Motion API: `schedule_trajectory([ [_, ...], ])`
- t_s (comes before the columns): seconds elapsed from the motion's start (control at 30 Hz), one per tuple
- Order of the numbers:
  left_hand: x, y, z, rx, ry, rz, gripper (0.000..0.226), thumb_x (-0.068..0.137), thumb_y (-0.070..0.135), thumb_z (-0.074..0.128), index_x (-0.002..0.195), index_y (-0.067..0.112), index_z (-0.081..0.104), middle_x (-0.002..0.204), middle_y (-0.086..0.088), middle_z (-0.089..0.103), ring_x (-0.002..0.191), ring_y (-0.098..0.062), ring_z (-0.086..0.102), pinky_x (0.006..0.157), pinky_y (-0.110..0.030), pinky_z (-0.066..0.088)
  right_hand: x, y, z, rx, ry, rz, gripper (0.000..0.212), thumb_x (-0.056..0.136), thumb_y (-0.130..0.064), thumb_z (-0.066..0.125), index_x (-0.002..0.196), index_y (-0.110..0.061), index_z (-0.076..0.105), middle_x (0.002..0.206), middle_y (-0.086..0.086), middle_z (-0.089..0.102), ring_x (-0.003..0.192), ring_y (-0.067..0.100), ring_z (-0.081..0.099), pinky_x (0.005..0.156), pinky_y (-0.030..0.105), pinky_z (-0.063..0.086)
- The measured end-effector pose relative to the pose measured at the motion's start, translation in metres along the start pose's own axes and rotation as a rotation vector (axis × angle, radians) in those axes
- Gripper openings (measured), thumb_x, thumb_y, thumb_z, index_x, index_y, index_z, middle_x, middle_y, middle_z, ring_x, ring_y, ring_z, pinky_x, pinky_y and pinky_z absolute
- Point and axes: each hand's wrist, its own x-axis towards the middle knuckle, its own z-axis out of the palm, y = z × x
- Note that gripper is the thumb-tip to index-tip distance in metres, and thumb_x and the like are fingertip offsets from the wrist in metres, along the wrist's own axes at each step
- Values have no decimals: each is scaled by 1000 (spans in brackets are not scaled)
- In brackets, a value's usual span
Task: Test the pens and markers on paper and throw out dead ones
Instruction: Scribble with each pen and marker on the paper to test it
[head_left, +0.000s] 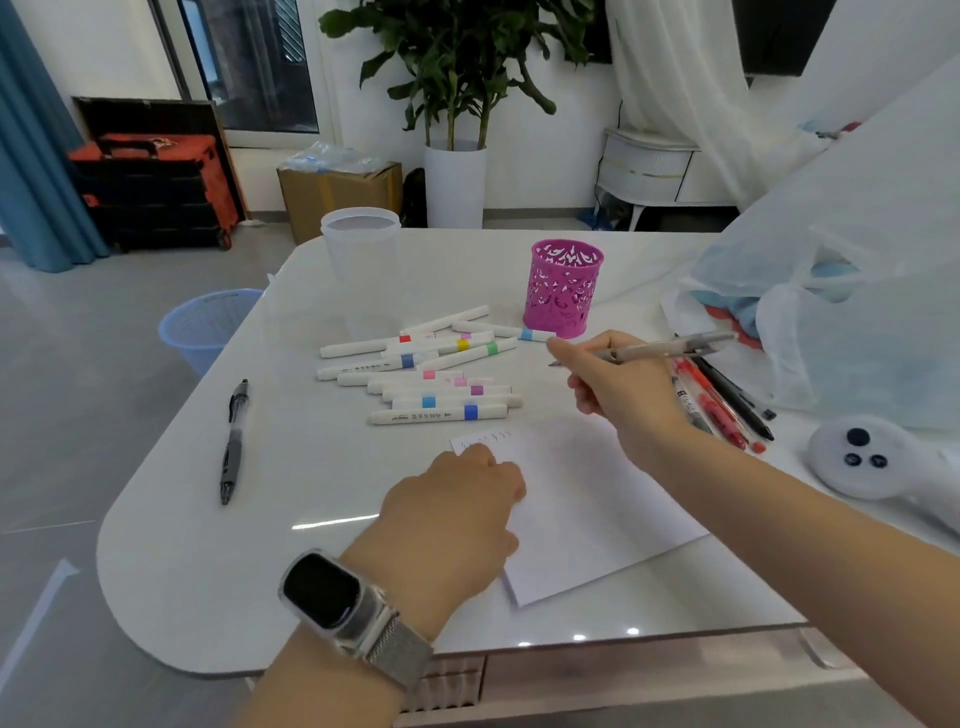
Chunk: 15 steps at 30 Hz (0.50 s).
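Note:
My right hand (618, 382) pinches a grey clear-barrelled pen (670, 349), raised above the table with its tip pointing left. My left hand (457, 506) presses on the left part of a white sheet of paper (587, 512), which has small scribbles near its top-left corner. Several white markers with coloured bands (426, 376) lie in a loose pile beyond the paper. A black gel pen (234, 441) lies alone at the left. Red and black pens (727, 405) lie grouped at the right, partly behind my right hand.
A pink perforated pen holder (563, 286) stands behind the markers, a translucent plastic cup (361, 249) at the back left. A blue waste basket (208, 325) sits on the floor left of the white table (311, 467). A white plastic bag (831, 312) and white handheld device (872, 457) occupy the right.

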Motion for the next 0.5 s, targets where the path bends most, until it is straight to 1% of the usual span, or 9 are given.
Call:
schedule_trajectory([
  [0.03, -1, -3, -3, -13, 8, -7, 39, 94, 32, 49, 132, 33, 41, 134, 7, 40, 119, -15, 42, 93, -31, 42, -4, -9, -3, 51, -44, 37, 21, 86, -28, 70, 75, -9, 66, 65, 7, 62, 56, 13, 58, 51, 22, 52],
  [0.1, -5, -7, -9, -27, 56, -27, 34, 95, 36, 47, 129, 34, 45, 131, 8, 44, 118, -13, 44, 94, -30, 41, -10, -24, -11, 165, -146, 136, 39, 96, -39, 51, 87, -9, 73, 85, 11, 70, 78, 20, 66, 73, 32, 59],
  [0.2, -12, -12, -17, -60, 176, -50, 28, 96, 39, 44, 123, 38, 49, 129, 14, 49, 119, -9, 46, 95, -28, 41, -22, -39, -16, 222, -213, 136, 57, 103, -33, 31, 81, -10, 78, 107, 10, 71, 100, 23, 64, 93, 38, 53],
  [0.23, -14, -14, -19, -85, 211, -56, 25, 96, 38, 43, 120, 39, 52, 127, 15, 51, 117, -8, 47, 95, -27, 42, -27, -42, -15, 233, -195, 128, 49, 103, -28, 35, 84, -10, 77, 107, 8, 70, 96, 21, 65, 89, 35, 54],
  [0.3, -16, -15, -24, -134, 258, -80, 22, 97, 34, 42, 112, 39, 56, 120, 16, 56, 110, -8, 52, 93, -30, 46, -41, -48, -14, 310, -160, 153, 25, 99, -21, 48, 92, -9, 68, 88, 4, 68, 61, 12, 60, 58, 23, 53],
  [0.33, -17, -16, -25, -141, 276, -92, 22, 97, 32, 41, 109, 39, 58, 117, 16, 58, 107, -8, 54, 91, -31, 47, -47, -50, -15, 369, -162, 194, 17, 97, -24, 54, 90, -11, 63, 73, 1, 62, 45, 9, 46, 42, 19, 40],
  [0.37, -17, -16, -26, -134, 290, -102, 22, 97, 30, 40, 106, 38, 58, 115, 15, 59, 106, -9, 54, 90, -31, 47, -51, -52, -18, 438, -180, 250, 22, 94, -33, 58, 83, -14, 58, 60, -3, 50, 38, 7, 32, 36, 18, 26],
  [0.43, -19, -18, -26, -111, 309, -112, 23, 98, 28, 40, 105, 38, 59, 113, 15, 58, 103, -9, 54, 87, -28, 47, -56, -58, -24, 609, -235, 375, 47, 85, -58, 55, 64, -17, 48, 47, -6, 27, 36, 8, 18, 39, 19, 10],
  [0.5, -20, -20, -25, -103, 317, -118, 22, 98, 27, 40, 105, 38, 59, 111, 15, 57, 99, -8, 53, 84, -26, 46, -57, -59, -29, 750, -258, 433, 58, 82, -66, 44, 52, -18, 33, 44, -5, 18, 37, 10, 13, 45, 21, 6],
])
